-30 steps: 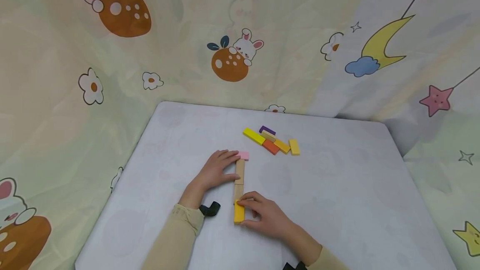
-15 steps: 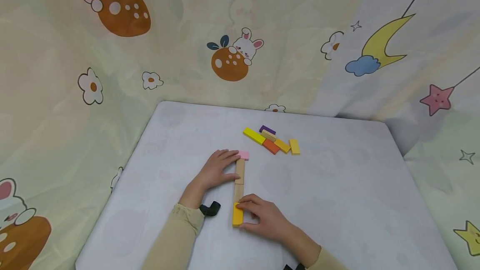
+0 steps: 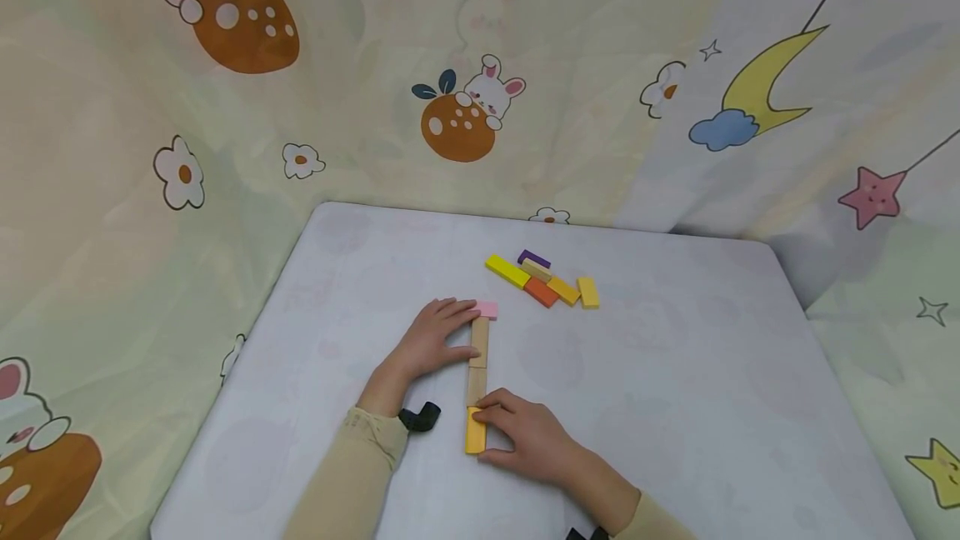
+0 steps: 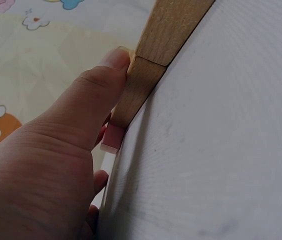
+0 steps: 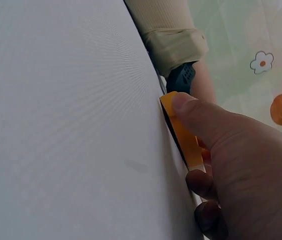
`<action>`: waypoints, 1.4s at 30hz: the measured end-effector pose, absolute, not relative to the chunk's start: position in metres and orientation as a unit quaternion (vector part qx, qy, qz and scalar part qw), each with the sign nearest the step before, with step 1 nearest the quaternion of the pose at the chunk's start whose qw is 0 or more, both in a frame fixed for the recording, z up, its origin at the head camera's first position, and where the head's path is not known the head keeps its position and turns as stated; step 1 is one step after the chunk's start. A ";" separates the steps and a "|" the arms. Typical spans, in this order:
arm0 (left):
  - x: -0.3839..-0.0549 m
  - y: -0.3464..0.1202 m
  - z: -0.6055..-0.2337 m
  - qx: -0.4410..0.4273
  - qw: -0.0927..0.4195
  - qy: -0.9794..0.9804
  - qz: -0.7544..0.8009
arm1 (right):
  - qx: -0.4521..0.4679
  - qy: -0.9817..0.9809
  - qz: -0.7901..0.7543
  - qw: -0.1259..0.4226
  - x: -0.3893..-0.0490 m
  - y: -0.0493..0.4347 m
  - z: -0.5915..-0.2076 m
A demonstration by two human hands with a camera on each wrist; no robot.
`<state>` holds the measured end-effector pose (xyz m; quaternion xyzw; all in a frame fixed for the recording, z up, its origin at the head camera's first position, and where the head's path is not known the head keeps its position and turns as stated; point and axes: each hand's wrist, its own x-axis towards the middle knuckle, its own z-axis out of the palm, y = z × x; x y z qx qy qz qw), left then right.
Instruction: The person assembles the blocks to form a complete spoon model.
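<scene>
Two plain wooden blocks lie end to end in a row, the far block (image 3: pixel 479 340) and the near block (image 3: pixel 477 386). Across the far end sits a pink block (image 3: pixel 486 310). My left hand (image 3: pixel 431 340) rests along the row, its fingertips at the pink block and its thumb on the far wooden block (image 4: pixel 138 82). At the near end, my right hand (image 3: pixel 528 436) pinches an orange-yellow block (image 3: pixel 476 430) between thumb and fingers. That block lines up with the row and appears to meet the near wooden block. In the right wrist view the thumb presses the orange-yellow block (image 5: pixel 183 132).
Behind the row lies a loose group: a bright yellow block (image 3: pixel 507 271), a purple block (image 3: pixel 534 259), a plain block (image 3: pixel 537 270), a red-orange block (image 3: pixel 542 292) and two yellow-orange ones. A patterned cloth (image 3: pixel 360 107) hangs behind the white table (image 3: pixel 675 373).
My right hand has shifted the orange-yellow block slightly nearer and left, so more of the near wooden block shows. The left hand has stayed in place.
</scene>
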<state>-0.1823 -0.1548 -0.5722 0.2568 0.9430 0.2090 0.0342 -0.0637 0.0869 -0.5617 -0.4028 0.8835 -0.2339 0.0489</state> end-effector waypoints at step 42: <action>-0.183 -0.154 -0.573 0.250 0.032 0.946 0.206 | -0.256 0.898 -0.348 0.082 -0.125 0.103 -0.536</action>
